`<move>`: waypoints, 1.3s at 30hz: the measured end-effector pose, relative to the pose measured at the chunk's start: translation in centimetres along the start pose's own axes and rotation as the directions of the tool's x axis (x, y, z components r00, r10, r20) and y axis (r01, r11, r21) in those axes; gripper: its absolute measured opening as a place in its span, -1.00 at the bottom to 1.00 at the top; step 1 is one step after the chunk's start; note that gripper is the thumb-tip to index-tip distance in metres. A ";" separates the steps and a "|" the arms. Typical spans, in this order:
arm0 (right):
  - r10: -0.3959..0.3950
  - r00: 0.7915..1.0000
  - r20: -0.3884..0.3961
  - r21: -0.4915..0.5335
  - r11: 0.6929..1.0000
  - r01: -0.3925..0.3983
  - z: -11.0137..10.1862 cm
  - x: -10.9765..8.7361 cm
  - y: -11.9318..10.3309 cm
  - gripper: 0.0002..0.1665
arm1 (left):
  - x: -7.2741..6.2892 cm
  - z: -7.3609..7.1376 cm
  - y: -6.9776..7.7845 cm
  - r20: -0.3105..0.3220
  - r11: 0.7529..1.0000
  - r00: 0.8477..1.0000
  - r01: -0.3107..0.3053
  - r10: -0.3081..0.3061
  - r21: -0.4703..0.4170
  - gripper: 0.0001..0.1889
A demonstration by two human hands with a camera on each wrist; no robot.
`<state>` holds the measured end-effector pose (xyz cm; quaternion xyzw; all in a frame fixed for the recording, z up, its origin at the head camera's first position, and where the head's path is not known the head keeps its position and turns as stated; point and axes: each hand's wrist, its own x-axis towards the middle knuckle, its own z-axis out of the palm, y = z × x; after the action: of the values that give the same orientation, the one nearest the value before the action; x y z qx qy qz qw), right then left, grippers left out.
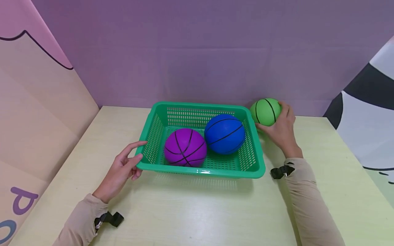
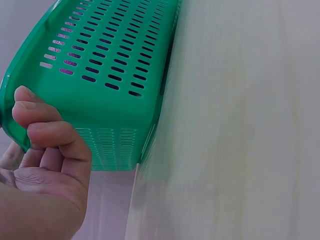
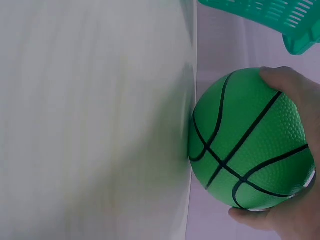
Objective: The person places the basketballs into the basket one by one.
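Head view, starting close: over the bench [image 1: 197, 212], my left sleeve [image 1: 78, 220] comes up from the lower left and my right sleeve [image 1: 307, 198] from the lower right, the latter reaching deeper. My left hand [image 1: 118, 171] grips the near left corner of the green basket [image 1: 197, 169], index finger stretched over the rim, and the left wrist view shows other fingers curled beneath that lip. Inside the basket, the purple ball [image 1: 185, 147] sits nearer to me, the blue ball [image 1: 224, 134] slightly beyond it toward the right end. Farther out, my right hand [image 1: 283, 131] holds the green ball [image 1: 266, 112] from its right, spread wide, thumb on the near side and fingers round the far side. That ball is outside the basket, just beside its far right corner; I cannot tell whether it rests on the bench or is slightly raised. I judge the step in hand to be securing this ball while the basket is steadied. The next move, to my mind, calls for a firm squeeze before any lift, and enough height to clear the rim. Behind everything stands the purple backdrop [image 1: 200, 51].
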<state>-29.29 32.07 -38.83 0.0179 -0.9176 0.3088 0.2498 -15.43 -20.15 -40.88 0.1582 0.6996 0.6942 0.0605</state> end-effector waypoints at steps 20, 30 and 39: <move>0.018 0.998 0.056 0.025 0.999 -0.020 0.9 0.7 0.1 0.34 | -0.4 -0.5 -0.4 -0.018 1.000 1.000 -0.019 0.019 -0.022 -0.53; 0.076 0.996 0.037 -0.003 0.997 -0.076 0.2 0.5 0.3 0.33 | 0.0 -0.2 -0.6 -0.008 0.999 1.000 -0.021 0.021 -0.037 -0.52; 0.067 0.998 -0.022 0.008 0.998 -0.067 -0.2 0.2 0.4 0.31 | 0.0 -0.1 -0.3 0.001 1.000 1.000 -0.017 0.017 -0.005 -0.52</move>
<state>-29.45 32.53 -38.77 -0.0154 -0.9137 0.3206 0.2493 -15.52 -20.20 -41.14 0.1642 0.6965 0.6963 0.0554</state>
